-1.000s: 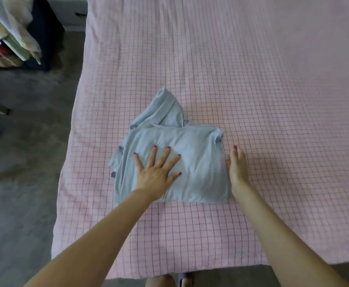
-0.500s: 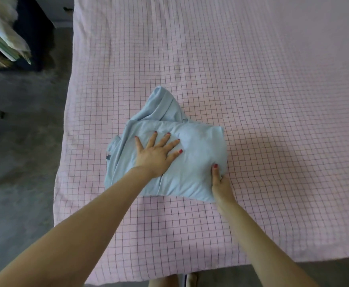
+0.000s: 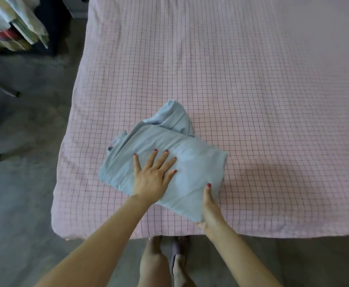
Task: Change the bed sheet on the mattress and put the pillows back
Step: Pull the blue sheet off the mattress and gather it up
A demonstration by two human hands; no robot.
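Note:
A folded light-blue sheet [image 3: 192, 162] lies near the front edge of the mattress, which is covered by a pink grid-patterned sheet [image 3: 242, 79]. My left hand [image 3: 152, 177] rests flat on top of the blue bundle, fingers spread. My right hand [image 3: 208, 206] grips the bundle's near right corner, thumb on top and fingers underneath, lifting that edge slightly. A crumpled flap of the blue sheet sticks out at the far side. No pillows are in view.
Grey floor [image 3: 20, 183] runs along the bed's left side and front. A stack of folded fabrics [image 3: 14, 23] sits on dark furniture at the top left. My legs and feet [image 3: 169, 262] stand at the bed's front edge.
My right hand went from lying beside the bundle to gripping its near right corner. The bundle has turned and shifted toward the front edge. My left hand stays pressed on top.

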